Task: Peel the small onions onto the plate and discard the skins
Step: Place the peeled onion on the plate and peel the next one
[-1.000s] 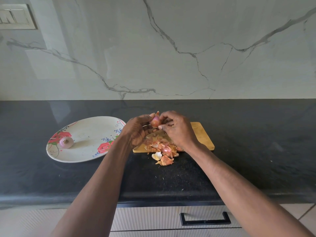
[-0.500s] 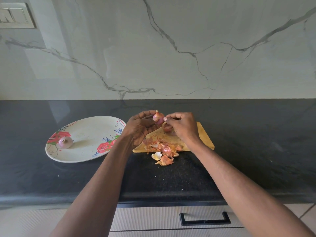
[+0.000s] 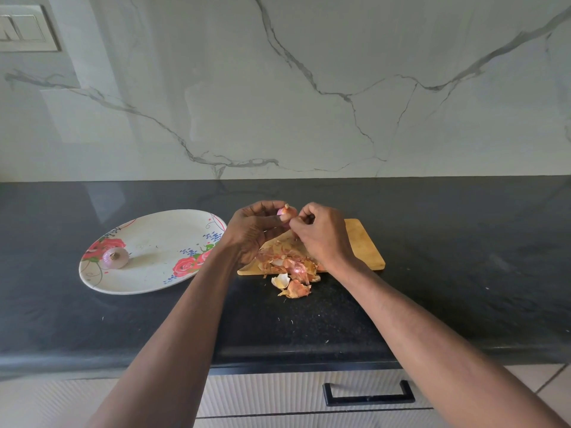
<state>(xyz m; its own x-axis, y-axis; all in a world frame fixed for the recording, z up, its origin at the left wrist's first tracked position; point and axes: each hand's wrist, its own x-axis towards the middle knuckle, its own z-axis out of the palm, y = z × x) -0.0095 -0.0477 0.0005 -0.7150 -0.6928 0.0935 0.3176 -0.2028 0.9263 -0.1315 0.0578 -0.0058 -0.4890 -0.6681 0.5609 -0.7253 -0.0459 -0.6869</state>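
Pink small onion (image 3: 285,214) pinched in left hand (image 3: 253,230) fingertips, right hand (image 3: 321,234) fingers curled, pinching its skin, peeled onion (image 3: 115,257) on plate (image 3: 160,242), skins (image 3: 290,270) on wooden board (image 3: 361,245) below

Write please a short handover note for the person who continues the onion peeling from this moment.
Left hand holds a small onion above the cutting board. Right hand pinches at its skin.
Done: one peeled onion lies on the plate.
Skins are piled on the board's near edge, some on the counter.
Left: finish this onion, put it on the plate, discard the skins.
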